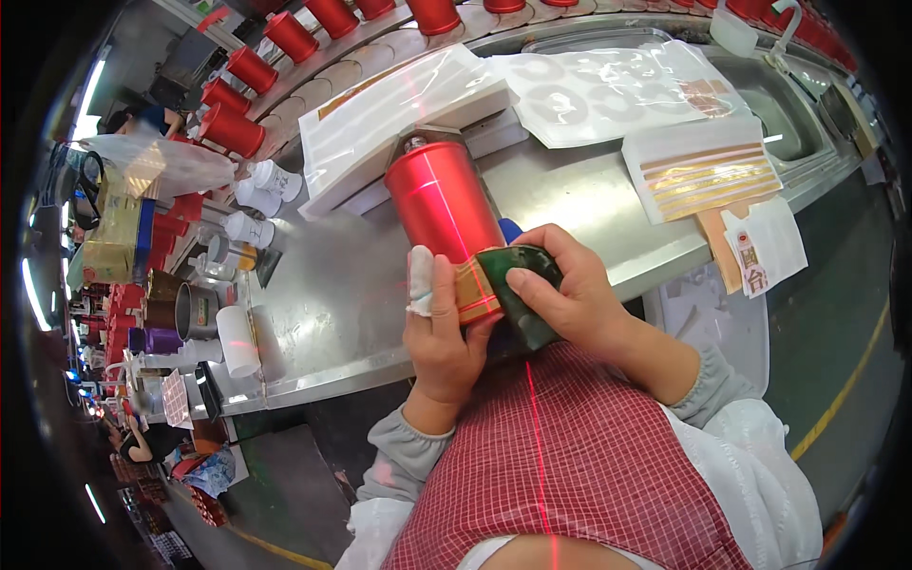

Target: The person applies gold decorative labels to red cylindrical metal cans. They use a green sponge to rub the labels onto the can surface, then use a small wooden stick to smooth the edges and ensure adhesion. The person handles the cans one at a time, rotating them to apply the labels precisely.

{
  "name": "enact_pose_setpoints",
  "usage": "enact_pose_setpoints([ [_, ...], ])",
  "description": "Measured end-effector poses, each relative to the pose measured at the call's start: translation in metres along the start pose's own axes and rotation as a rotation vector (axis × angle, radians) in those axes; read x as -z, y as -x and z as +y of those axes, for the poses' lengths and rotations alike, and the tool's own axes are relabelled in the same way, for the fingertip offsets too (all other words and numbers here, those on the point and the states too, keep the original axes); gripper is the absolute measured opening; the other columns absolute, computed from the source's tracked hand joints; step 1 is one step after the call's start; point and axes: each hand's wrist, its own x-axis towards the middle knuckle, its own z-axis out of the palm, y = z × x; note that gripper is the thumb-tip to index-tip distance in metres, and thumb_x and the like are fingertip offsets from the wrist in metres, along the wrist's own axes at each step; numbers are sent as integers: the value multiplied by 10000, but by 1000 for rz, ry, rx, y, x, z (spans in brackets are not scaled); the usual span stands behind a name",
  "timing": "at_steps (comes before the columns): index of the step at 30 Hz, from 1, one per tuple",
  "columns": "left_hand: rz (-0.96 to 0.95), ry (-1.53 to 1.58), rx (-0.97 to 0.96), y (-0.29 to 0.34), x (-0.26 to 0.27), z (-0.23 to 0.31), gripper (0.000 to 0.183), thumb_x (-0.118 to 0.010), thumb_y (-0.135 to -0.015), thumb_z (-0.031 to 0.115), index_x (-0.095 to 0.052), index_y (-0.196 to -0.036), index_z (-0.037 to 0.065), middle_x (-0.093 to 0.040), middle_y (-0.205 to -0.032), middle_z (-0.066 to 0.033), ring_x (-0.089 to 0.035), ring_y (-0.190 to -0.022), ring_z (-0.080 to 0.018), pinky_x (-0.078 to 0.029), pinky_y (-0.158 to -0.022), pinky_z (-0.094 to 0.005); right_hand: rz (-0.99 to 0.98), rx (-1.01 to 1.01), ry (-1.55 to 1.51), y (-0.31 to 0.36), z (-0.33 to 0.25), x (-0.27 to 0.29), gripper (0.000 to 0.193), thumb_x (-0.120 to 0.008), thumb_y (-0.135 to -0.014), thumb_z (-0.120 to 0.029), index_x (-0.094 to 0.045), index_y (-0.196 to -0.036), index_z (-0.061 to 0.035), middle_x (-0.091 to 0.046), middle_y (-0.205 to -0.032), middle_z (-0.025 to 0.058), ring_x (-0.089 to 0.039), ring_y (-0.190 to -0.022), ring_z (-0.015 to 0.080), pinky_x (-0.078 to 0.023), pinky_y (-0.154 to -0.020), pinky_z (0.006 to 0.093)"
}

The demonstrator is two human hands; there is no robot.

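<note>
A glossy red cylindrical bottle [442, 204] lies tilted toward me, its far end at a dark angular holder [427, 135] on the bench. Around its near end runs a gold band [475, 292]. My left hand [445, 332] grips that end from the left, one finger wrapped in white. From the right, my right hand [575, 294] pinches a dark green, shiny flat pad [524, 304] between thumb and fingers, pressed against the gold band. Something blue [510, 230] peeks out behind the right fingers. A red laser line crosses the bottle.
White sheets with round shapes [570, 100] and gold strips [708, 176] lie on the steel bench [560, 190]. A sink [784, 114] is at the far right. Red bottles [233, 128] line a conveyor behind. White cups [252, 228] and a paper roll [237, 340] stand left.
</note>
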Motion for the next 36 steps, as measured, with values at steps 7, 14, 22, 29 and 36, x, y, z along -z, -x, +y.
enact_pose_setpoints([
  [7, -29, -25, 56, -13, 9, 14, 719, -685, -891, 280, -349, -1419, -75, -444, -1390, -296, -492, -1257, -420, -407, -1041, -439, -8, -9, -19, 0, 7, 2, 247, -634, -887, -161, -572, -1059, 5, -658, -877, 132, -642, -810, 200, -505, -740, 322],
  [14, 21, 390, 426, 26, -2, -2, 744, -738, -824, 244, -385, -1414, -40, -428, -1410, -287, -441, -1291, -459, -359, -1074, -445, -64, -63, -51, 0, 9, 3, 246, -631, -908, -146, -558, -1101, -12, -615, -929, 29, -553, -854, 78, -473, -766, 244],
  [22, -21, 298, 280, 18, -1, -2, 717, -722, -834, 204, -381, -1418, -35, -450, -1388, -290, -404, -1303, -490, -231, -1131, -529, -55, -51, -96, 2, 13, 6, 246, -638, -907, -139, -556, -1100, -10, -611, -917, 25, -549, -846, 75, -473, -761, 241],
  [29, -87, -224, -60, -28, 8, 23, 661, -660, -908, 276, -387, -1391, -85, -511, -1354, -246, -491, -1279, -361, -346, -1083, -404, -23, -27, 2, 3, 17, 9, 283, -643, -896, -201, -562, -1073, 5, -642, -876, 99, -607, -804, 152, -492, -734, 300],
  [36, -58, 40, 344, 25, 12, 7, 700, -723, -835, 237, -407, -1383, -63, -401, -1421, -298, -382, -1322, -486, -346, -1081, -488, -100, -68, -85, 1, 19, 7, 262, -644, -897, -156, -553, -1095, -12, -605, -908, 25, -550, -833, 79, -472, -747, 252],
])
